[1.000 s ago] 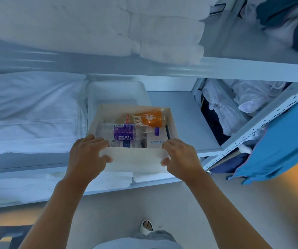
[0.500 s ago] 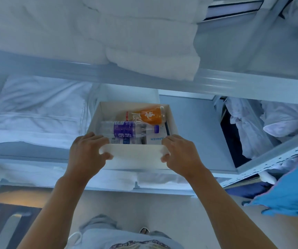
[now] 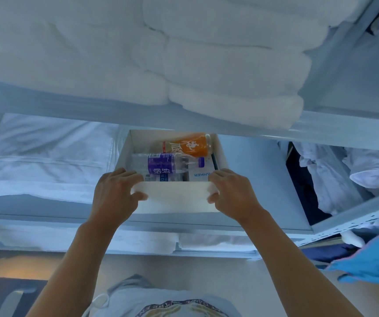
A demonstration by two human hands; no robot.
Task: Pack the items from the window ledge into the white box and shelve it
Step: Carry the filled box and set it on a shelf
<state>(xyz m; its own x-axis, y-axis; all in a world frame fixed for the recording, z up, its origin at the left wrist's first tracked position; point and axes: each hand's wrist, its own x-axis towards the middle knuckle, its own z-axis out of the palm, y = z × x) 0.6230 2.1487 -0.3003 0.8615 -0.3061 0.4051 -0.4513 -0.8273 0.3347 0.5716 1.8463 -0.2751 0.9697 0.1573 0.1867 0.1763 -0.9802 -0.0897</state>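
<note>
On the shelf [image 3: 259, 179], our left hand [image 3: 115, 195] and right hand [image 3: 234, 193] gripped the packed white box [image 3: 174, 197], which we judged needed pushing fully in.

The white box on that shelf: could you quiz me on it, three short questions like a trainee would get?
1. True or false: both hands hold the box by its near wall.
2. Which bottle lies nearer the person: A) the orange bottle, B) the purple-label bottle?
3. What lies on the shelf above the box?

Key:
1. True: the left hand and the right hand grip its near corners.
2. B.
3. Folded white towels.
</note>
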